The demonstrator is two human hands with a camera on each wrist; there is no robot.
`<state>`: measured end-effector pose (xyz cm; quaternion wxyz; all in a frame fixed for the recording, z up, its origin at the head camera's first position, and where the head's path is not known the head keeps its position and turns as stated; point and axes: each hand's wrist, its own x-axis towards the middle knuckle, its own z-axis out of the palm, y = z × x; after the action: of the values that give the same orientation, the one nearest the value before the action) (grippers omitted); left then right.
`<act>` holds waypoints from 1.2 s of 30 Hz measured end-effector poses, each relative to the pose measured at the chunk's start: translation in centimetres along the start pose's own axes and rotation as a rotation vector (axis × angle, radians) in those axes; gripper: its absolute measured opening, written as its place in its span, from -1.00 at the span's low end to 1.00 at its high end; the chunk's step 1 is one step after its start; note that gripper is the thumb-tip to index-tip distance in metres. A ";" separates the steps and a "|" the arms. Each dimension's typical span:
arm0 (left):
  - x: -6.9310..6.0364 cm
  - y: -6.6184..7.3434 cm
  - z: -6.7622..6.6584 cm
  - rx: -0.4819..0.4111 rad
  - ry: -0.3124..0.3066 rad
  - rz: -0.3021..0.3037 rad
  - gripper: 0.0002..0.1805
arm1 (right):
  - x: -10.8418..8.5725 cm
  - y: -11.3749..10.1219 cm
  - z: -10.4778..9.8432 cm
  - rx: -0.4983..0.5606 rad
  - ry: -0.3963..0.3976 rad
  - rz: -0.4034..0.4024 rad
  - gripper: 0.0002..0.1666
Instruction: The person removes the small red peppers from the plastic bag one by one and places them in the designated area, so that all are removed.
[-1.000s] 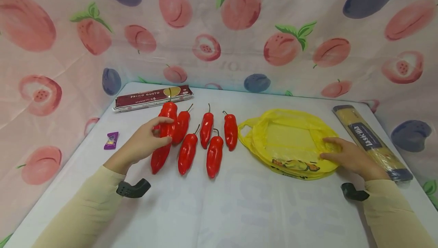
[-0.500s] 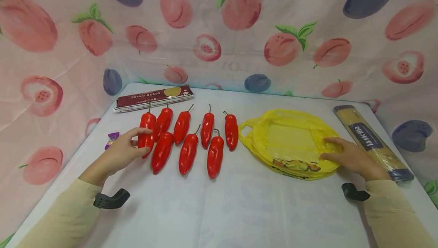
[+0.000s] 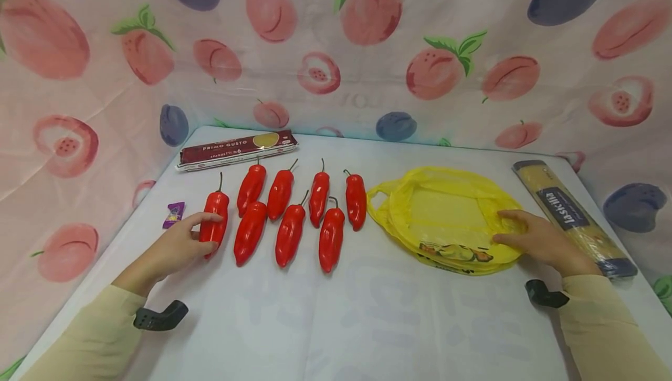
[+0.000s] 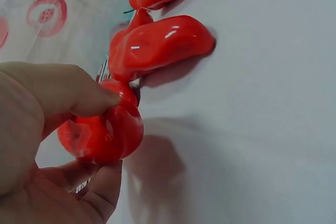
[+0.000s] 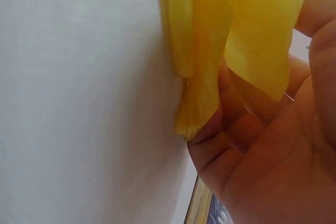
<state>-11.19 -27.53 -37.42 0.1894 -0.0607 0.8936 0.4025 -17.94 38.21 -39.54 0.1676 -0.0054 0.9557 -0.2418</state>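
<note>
At the left end of a group of red peppers, my left hand [image 3: 175, 247] pinches one red pepper [image 3: 214, 212] between thumb and fingers. Its stem points away from me. In the left wrist view the pepper [image 4: 100, 137] shows blunt-end on, with a shadow beside it; whether it touches the cloth I cannot tell. Several other red peppers [image 3: 290, 235] lie in two loose rows to the right. My right hand [image 3: 543, 241] grips the right rim of a yellow plastic bag [image 3: 396, 226], whose mouth is spread wide. The right wrist view shows the thin bag [image 5: 262, 35] between thumb and fingers.
A dark red spaghetti pack [image 3: 238, 150] lies at the back left. Near the left edge is a small purple wrapped sweet [image 3: 174, 215]. Another pasta pack [image 3: 572, 217] lies beyond my right hand. Fruit-print cloth [image 3: 336, 107] walls the back and sides of the white table.
My left hand has moved left and toward me with the pepper, from above the other peppers to beside them. The right hand and the bag have stayed put.
</note>
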 end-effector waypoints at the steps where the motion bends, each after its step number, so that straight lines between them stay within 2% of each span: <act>1: 0.0 -0.1 0.0 0.009 -0.003 -0.003 -0.28 | 0.0 0.0 0.0 0.003 0.000 0.000 0.16; 8: 0.1 -1.0 0.3 0.037 -0.044 -0.025 -0.24 | 0.1 0.0 -0.1 0.020 -0.005 0.001 0.15; 13: 0.2 -1.2 0.4 0.052 -0.047 -0.014 -0.25 | 0.0 0.0 -0.1 0.029 -0.014 -0.009 0.14; 36: 0.3 -0.2 0.4 0.080 -0.066 0.032 -0.26 | -0.2 0.0 0.0 0.032 -0.023 0.009 0.16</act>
<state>-11.34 -27.40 -37.90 0.2147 -0.0255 0.9030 0.3713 -17.79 38.20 -39.46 0.1796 -0.0010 0.9498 -0.2560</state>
